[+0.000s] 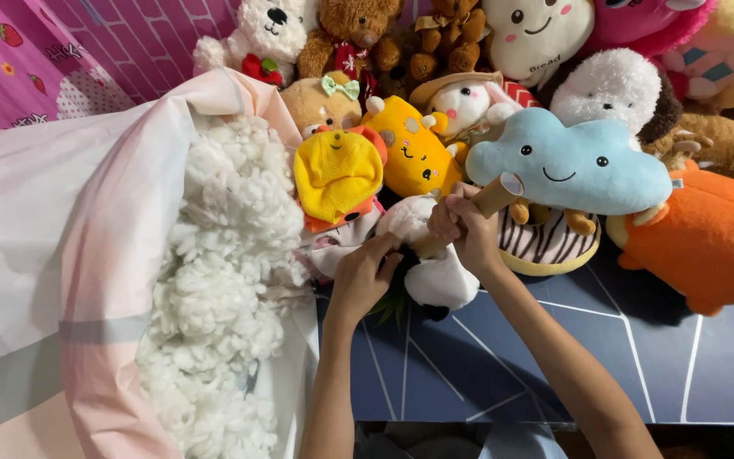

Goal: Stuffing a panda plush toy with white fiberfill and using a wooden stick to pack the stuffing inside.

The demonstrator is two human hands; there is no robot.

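My right hand (462,229) grips a short wooden stick (493,197) and points its lower end into a small white plush toy (435,270) lying on the dark blue surface. My left hand (365,276) holds that toy from the left, fingers pinched at its dark opening. A little green shows under the toy. A heap of white fluffy stuffing (227,280) lies just left of my left arm, spilling out of a pale pink bag (70,255).
A pile of plush toys fills the back: a blue cloud (567,166), yellow toys (337,170), an orange toy (711,238), brown bears (346,30), a striped donut cushion (545,246). The dark blue mat with white lines (503,357) lies in front.
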